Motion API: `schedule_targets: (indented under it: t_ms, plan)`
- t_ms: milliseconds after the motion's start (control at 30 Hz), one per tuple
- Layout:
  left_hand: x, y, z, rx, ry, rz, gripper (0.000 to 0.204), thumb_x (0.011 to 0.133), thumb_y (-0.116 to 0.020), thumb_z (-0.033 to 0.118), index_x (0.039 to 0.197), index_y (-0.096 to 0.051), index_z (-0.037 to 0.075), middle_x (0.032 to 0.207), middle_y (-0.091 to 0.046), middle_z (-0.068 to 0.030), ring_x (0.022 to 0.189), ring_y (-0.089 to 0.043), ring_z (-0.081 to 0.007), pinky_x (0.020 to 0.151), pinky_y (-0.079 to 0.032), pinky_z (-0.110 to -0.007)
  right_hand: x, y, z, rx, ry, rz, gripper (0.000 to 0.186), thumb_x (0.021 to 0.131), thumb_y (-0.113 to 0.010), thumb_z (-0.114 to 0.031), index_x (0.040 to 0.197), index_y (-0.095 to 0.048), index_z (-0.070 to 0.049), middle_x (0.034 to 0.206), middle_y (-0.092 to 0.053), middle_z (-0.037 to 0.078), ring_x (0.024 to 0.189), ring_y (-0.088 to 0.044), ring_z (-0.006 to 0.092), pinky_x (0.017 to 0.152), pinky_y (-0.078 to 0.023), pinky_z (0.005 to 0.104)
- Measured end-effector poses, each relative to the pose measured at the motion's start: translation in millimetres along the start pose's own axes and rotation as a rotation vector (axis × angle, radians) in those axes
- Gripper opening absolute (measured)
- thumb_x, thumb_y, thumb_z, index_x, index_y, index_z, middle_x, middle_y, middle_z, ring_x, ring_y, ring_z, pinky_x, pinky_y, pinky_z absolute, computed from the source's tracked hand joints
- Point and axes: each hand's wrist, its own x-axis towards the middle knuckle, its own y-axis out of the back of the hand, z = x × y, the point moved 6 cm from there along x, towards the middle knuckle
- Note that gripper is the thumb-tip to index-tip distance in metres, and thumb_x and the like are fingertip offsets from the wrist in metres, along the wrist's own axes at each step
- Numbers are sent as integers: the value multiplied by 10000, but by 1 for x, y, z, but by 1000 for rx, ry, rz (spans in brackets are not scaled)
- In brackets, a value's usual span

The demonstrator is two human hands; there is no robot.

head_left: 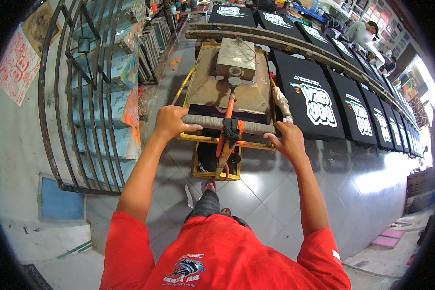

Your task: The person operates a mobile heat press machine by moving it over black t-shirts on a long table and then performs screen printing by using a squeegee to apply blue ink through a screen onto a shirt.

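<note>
Your left hand (pixel 171 123) and right hand (pixel 290 139) grasp opposite ends of the wrapped bar (pixel 203 122) on the yellow-framed machine (pixel 254 144), apparently curling around its hidden far side.

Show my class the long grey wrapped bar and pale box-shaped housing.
Long grey wrapped bar (pixel 205 122), head view: wrapping, left of centre.
Pale box-shaped housing (pixel 236 58), head view: upper face.

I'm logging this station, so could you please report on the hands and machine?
Left hand gripping wrapped bar at left end; right hand gripping right end. Yellow-framed machine ahead, pale block on top. Black printed cloths close on its right.
</note>
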Motion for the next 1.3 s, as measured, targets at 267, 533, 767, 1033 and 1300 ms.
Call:
schedule_targets:
  t_ms: [267,533,767,1033,1300]
  plan:
    - [21,-26,8,12,9,-32,712,620,-667,757,558,-556,57,589,-592,-133,584,-619,-337,547,-483,-444,16,2,33,-45,9,22,445,752,-754,-419,840,-634,0,736,-599,179,730,-593,382,682,-461,455]
    - [24,-32,19,-11,13,-22,709,632,-649,768,559,-551,70,580,-591,-118,578,-623,-326,540,-492,-424,17,3,48,-3,3,21,459,740,-760,-393,938,-660,8,858,-634,199,841,-595,390,763,-454,457]
    - [23,-32,18,-31,-1,14,697,615,-670,758,542,-529,79,567,-577,-112,558,-603,-328,530,-472,-433,18,6,47,14,42,17,444,749,-753,-394,910,-649,6,830,-624,194,808,-594,389,720,-455,464]
    - [18,-28,17,-29,1,29,706,593,-692,748,550,-534,61,571,-577,-124,581,-603,-329,556,-475,-425,16,6,40,24,7,22,413,726,-774,-377,871,-641,-15,757,-600,161,761,-582,375,684,-438,460]
    - [14,-24,13,-74,0,25,658,562,-776,656,564,-539,42,579,-564,-114,602,-591,-321,581,-478,-423,15,5,32,8,-14,8,432,710,-777,-398,881,-642,-26,780,-601,128,791,-578,338,718,-431,437]
